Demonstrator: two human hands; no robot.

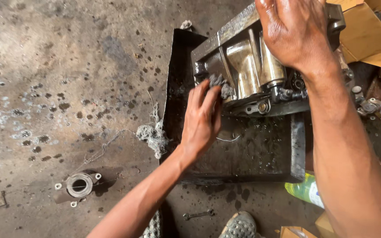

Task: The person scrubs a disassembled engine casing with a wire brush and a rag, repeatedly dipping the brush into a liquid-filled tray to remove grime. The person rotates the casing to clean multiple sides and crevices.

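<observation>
Left hand (201, 123) presses a grimy rag (219, 83) to the heavy, oil-slick engine casing (248, 66); right hand (294, 31) lies flat, steadying its top rim in the tray's (297, 145) far corner.

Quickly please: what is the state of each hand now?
Left hand: closed on a dirty rag, pressed against the metal engine part.
Right hand: open, resting on the part.

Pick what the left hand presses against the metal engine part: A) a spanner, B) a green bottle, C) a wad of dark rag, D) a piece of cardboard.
C: the left hand pushes a wad of dark rag against the oily metal engine part, which the right hand steadies from above.
</observation>
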